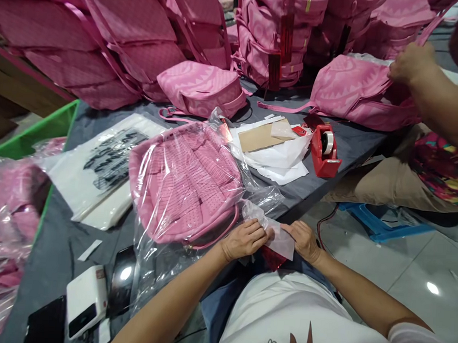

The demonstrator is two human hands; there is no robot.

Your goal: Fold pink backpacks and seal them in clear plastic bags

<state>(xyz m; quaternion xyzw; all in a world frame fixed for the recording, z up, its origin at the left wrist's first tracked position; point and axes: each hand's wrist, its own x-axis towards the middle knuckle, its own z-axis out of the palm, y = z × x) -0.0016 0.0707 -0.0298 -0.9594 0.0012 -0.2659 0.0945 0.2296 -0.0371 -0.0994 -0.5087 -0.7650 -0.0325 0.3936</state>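
Observation:
Between my two hands, at the table's near edge, is a thin white translucent paper sheet (pixel 282 244). My left hand (pixel 247 239) has its fingers curled over the left side of the sheet. With thumb and fingers, my right hand (pixel 303 240) pinches the sheet's right edge. Something shiny and red (pixel 272 259) shows below the paper, over my lap. To the left of my hands lies a pink backpack (pixel 186 182) in a clear plastic bag (pixel 147 269), whose loose film reaches to my left hand.
A red tape dispenser (pixel 326 151) stands right of a pile of white papers (pixel 283 161) and brown card. Printed plastic bags (pixel 102 165), a white power bank (pixel 87 302) and stacked pink backpacks (pixel 124 33) surround the workspace. A co-worker's hand (pixel 413 63) touches another backpack (pixel 356 91).

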